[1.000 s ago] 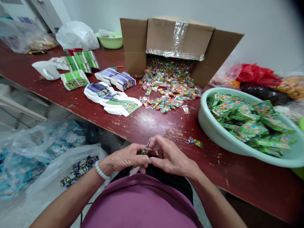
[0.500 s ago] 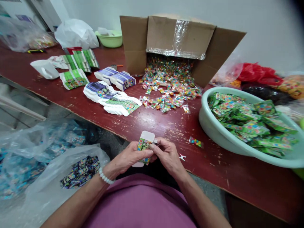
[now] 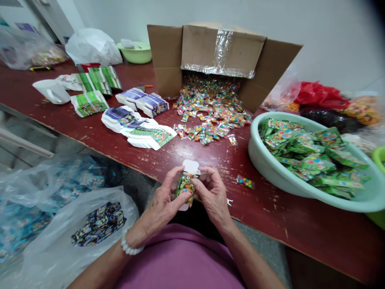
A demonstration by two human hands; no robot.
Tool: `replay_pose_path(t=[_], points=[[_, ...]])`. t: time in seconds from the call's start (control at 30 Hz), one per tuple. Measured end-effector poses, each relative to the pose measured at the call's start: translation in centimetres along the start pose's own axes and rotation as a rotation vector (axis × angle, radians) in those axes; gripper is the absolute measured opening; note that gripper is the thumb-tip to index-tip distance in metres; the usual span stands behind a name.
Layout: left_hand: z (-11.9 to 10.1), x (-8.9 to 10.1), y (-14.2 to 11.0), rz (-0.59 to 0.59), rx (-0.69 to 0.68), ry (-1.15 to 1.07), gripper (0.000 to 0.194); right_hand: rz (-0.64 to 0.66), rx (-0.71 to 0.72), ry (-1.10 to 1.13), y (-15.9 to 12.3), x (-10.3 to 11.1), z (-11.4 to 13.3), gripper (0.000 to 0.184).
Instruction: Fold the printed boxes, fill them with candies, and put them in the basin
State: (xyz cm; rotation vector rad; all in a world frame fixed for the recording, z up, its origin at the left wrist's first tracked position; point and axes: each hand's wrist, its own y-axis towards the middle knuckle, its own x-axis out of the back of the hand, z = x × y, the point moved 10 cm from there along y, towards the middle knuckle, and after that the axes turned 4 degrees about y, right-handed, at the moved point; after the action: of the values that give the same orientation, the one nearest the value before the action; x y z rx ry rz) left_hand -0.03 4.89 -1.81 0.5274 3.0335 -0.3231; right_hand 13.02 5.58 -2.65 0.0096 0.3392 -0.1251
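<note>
Small box, lower centre of the frame, is held in 2 hands: left hand gripping its left side, right hand its right.

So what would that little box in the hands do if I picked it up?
The little box is probably light, since it looks like thin card. It might squash if squeezed, because its white end flap sticks out unclosed.
</note>
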Motion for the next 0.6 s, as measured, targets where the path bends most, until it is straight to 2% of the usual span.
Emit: replay_pose_path(t=[0.07, 0.13, 0.23, 0.33, 0.47, 0.53, 0.6], points=[[-0.1, -0.2, 0.2, 0.022, -0.015, -0.004, 0.05, 0.026, -0.006, 0.001, 0.1, -0.3, 0.0, 0.025], [0.3, 0.1, 0.2, 0.015, -0.002, 0.002, 0.041, 0.072, -0.071, 0.008, 0.2, -0.6, -0.5, 0.024], [1.2, 0.8, 0.3, -0.017, 0.016, 0.049, 0.034, 0.119, -0.209, 0.029, 0.3, -0.8, -1.5, 0.027], [1.6, 1.0, 0.3, -0.009, 0.009, 0.082, 0.028, 0.123, -0.284, 0.056, 0.5, -0.5, -1.8, 0.033], [1.3, 1.4, 0.3, -0.02, -0.051, 0.165, 0.023, 0.117, -0.278, 0.078, 0.9, -0.3, -1.5, 0.037], [1.0, 1.3, 0.2, -0.009, -0.083, 0.176, 0.02, 0.153, -0.258, 0.06, 0.9, -0.4, -1.5, 0.04], [0.9, 1.2, 0.2, -0.007, -0.1, 0.128, 0.017, 0.212, -0.202, -0.027, 0.9, -0.6, -1.2, 0.03]])
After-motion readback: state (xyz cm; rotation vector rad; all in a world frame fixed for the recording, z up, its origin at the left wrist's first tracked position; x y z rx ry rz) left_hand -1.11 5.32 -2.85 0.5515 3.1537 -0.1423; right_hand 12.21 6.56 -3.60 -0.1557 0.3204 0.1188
